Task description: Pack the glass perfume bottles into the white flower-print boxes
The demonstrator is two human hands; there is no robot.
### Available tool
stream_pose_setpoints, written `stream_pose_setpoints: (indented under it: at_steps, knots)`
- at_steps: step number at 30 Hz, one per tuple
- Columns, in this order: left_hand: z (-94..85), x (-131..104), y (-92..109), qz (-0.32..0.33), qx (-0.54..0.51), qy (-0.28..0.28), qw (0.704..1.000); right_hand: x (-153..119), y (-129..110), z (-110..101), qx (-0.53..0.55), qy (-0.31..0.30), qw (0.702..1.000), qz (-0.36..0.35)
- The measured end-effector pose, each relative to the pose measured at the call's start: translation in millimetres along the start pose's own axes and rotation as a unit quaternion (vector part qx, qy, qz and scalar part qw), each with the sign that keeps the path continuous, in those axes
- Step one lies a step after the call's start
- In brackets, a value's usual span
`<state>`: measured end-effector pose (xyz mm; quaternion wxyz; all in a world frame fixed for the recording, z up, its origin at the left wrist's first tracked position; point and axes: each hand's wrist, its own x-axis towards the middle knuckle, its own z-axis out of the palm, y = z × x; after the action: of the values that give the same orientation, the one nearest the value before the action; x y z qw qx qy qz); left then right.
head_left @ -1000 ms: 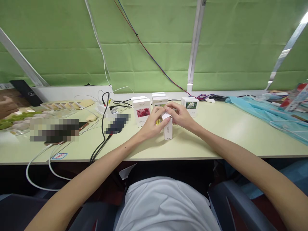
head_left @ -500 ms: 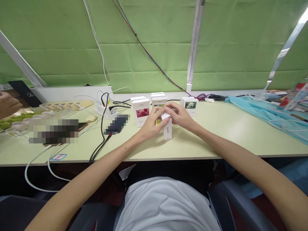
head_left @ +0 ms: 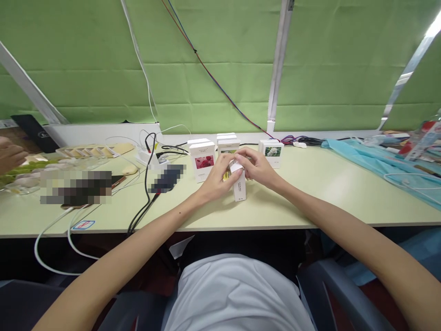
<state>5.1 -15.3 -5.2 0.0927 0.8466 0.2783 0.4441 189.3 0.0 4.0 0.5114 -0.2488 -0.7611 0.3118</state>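
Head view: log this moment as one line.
left hand: gripping white box; right hand: at box top; red-flower box: upright, left; white-flower box: upright, right

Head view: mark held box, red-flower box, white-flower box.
Held box (head_left: 240, 187): head view, narrow side.
Red-flower box (head_left: 204, 162): head view, front picture.
White-flower box (head_left: 273, 152): head view, front picture.

from my remote seat, i've the carton (head_left: 240, 191) between left hand (head_left: 220, 176) and right hand (head_left: 260, 169); behind it on the table (head_left: 344, 193), left boxes (head_left: 203, 174), middle boxes (head_left: 227, 144), right boxes (head_left: 273, 157), a power strip (head_left: 144, 157) further left, a sheet (head_left: 358, 160) away far right!
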Motion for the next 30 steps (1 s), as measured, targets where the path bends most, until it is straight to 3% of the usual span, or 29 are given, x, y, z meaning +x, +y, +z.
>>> stream_pose_setpoints:
  at_steps: [30]
  knots:
    - [-1.3, 1.1, 6.2, -0.002, -0.02, -0.015, 1.0, -0.5, -2.1, -0.6, 0.024, -0.026, 0.999, -0.006]
